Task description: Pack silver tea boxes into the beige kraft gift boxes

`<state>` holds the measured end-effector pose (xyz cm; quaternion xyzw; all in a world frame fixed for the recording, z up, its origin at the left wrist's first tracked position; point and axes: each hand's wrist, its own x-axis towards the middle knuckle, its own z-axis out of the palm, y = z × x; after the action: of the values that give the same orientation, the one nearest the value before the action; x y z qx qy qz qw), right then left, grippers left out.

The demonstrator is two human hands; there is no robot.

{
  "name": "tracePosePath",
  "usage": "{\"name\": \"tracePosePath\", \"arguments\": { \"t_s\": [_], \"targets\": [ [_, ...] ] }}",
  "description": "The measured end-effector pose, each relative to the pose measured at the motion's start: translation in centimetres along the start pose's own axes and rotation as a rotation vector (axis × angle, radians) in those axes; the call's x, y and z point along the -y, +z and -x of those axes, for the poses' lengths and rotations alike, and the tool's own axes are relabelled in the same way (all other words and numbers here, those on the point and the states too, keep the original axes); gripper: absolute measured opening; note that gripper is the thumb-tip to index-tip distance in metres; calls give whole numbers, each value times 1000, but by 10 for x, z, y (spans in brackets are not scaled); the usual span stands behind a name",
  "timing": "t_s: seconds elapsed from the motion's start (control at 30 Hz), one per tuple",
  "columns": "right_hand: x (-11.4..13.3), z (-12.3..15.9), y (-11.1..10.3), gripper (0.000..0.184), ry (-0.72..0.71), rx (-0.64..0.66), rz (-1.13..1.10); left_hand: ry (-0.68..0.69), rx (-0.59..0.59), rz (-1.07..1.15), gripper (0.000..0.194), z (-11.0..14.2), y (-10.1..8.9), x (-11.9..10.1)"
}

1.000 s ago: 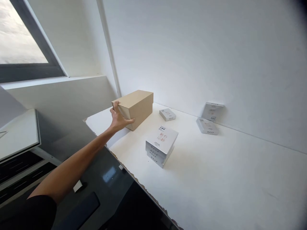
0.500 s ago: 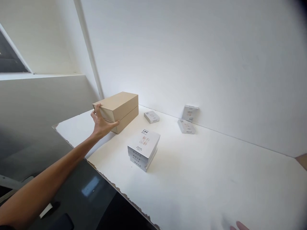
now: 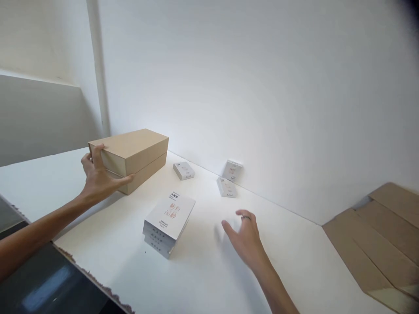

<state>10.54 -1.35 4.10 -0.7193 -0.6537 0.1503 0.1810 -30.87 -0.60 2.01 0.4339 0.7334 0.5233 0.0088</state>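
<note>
Over at the far left of the white tabletop [image 3: 294, 261], the left hand [image 3: 96, 176] grips the near end of the long tan cardboard box [image 3: 131, 157], fingers wrapped on it. Meanwhile the right hand [image 3: 245, 237] hovers open, fingers spread, beside the stack of 3 white square boxes [image 3: 168, 222].

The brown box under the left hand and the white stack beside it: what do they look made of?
The brown box looks like plain matte kraft cardboard: even tan, no sheen, crisp folded edges, a seam around its middle. The left hand grips its near end. The white stack seems to be smooth printed paperboard packs, white with small lettering; any film wrap is too fine to tell.
</note>
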Motion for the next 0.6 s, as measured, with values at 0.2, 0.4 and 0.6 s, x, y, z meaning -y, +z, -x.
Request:
{"name": "tracePosePath", "arguments": {
  "t_s": [0.2, 0.4, 0.6],
  "targets": [
    [55, -130, 23, 75, 93, -108, 124, -25, 50, -9, 121, -10, -8, 4],
    [42, -136, 27, 49, 127, -39, 137, 1, 40, -5, 125, -16, -8, 12],
    [19, -134, -41, 46, 57, 209, 62, 28, 1, -36, 137, -21, 2, 27]
  ]
}}
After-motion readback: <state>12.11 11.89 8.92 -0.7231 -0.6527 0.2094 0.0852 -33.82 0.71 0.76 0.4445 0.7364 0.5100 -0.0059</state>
